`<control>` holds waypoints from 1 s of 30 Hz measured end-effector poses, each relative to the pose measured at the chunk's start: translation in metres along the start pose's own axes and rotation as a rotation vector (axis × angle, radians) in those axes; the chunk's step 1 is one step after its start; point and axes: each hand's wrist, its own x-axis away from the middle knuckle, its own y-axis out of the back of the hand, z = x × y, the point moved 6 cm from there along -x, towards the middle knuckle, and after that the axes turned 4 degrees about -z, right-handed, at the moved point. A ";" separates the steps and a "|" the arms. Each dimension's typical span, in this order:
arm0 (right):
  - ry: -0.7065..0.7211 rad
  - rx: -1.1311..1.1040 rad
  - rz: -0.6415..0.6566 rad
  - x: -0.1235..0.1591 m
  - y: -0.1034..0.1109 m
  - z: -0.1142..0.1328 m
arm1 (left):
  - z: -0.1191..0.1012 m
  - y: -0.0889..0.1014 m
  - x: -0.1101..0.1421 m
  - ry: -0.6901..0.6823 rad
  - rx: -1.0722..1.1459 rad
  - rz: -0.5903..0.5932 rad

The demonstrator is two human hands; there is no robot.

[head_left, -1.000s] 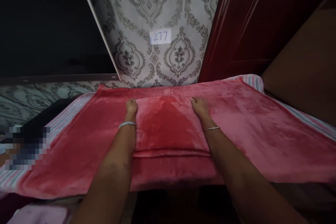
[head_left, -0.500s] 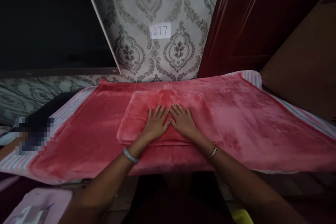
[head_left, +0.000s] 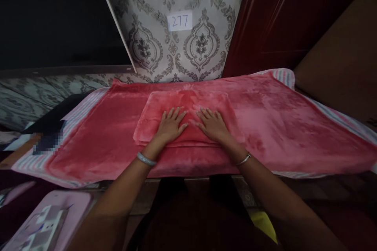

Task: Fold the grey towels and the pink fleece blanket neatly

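A folded red plush cloth [head_left: 188, 100], roughly rectangular, lies in front of me on a larger spread of red plush fabric [head_left: 265, 125]. My left hand [head_left: 171, 125] rests flat on the left part of the folded cloth, fingers spread. On its right part lies my right hand [head_left: 212, 124], palm down with its fingers apart. A space separates the two hands. Neither hand grips anything. The palms hide some of the folded cloth's near half.
Striped cloth [head_left: 85, 106] shows along the sides of the red fabric. Behind stand a patterned wall with a paper marked 277 [head_left: 180, 20], a dark screen [head_left: 59, 19] and a dark red door [head_left: 271, 19]. A pink stool [head_left: 73, 204] holding a white device stands lower left.
My hands have slid apart on the folded cloth, the left to the left and the right to the right. My view has tilted slightly downward.
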 end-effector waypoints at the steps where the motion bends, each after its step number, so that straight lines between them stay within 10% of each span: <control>1: -0.020 0.015 -0.006 0.009 0.000 -0.010 | 0.006 0.003 0.006 0.032 -0.012 0.005; 14: -0.246 -0.112 -0.183 0.104 -0.005 -0.094 | 0.079 0.015 0.122 0.466 -0.008 -0.102; 22: 0.231 -0.397 -0.277 0.043 0.056 -0.014 | -0.032 0.018 0.075 -0.046 0.076 -0.320; 26: 0.503 -0.449 -0.012 0.010 0.042 0.046 | -0.070 -0.007 0.069 -0.117 0.046 -0.326; 30: 0.546 -0.337 0.216 -0.021 0.007 0.056 | -0.072 -0.026 0.077 -0.096 0.015 -0.363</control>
